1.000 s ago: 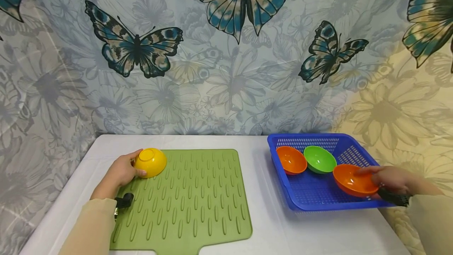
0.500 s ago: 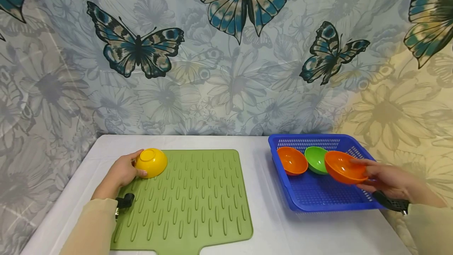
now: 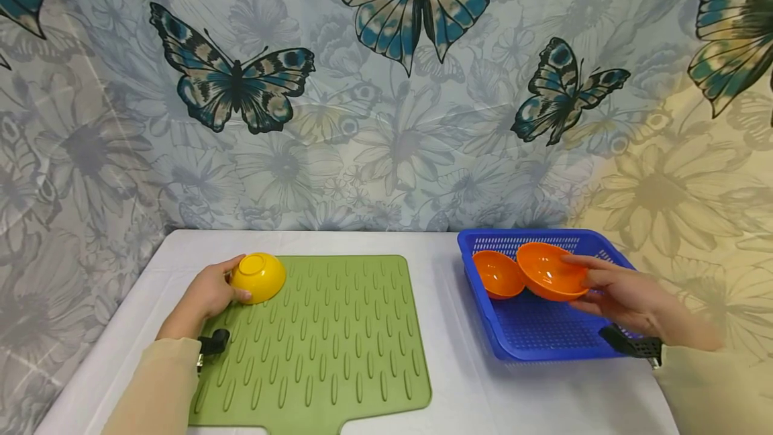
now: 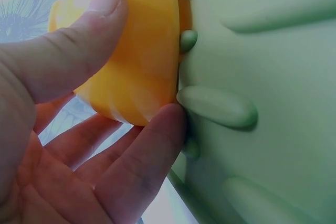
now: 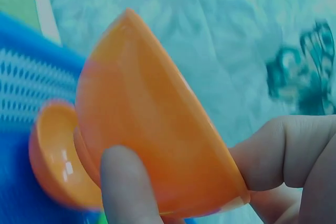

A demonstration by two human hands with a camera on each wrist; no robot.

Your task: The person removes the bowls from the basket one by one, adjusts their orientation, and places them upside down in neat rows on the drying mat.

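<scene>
A yellow bowl point(image 3: 260, 278) sits upside down at the far left corner of the green ridged mat point(image 3: 320, 327). My left hand point(image 3: 208, 293) holds it by the side, thumb on its wall and fingertips down at the rim, as the left wrist view shows. Over the blue basket, my right hand point(image 3: 628, 294) grips an orange bowl point(image 3: 546, 272) by its rim, tilted, with the thumb on the outside wall point(image 5: 142, 114). Behind it in the basket rests a second orange bowl point(image 3: 496, 275). The green bowl is hidden in the head view; a sliver of green shows in the right wrist view.
The blue perforated basket point(image 3: 501, 348) stands at the table's right side. White cloth point(image 3: 443, 381) covers the table and shows between mat and basket. A curtain point(image 3: 386, 153) printed with butterflies hangs right behind the table's back edge.
My right hand has lifted the orange bowl and carried it leftward over the basket, so that it now covers the green bowl. My left hand and the yellow bowl have stayed put.
</scene>
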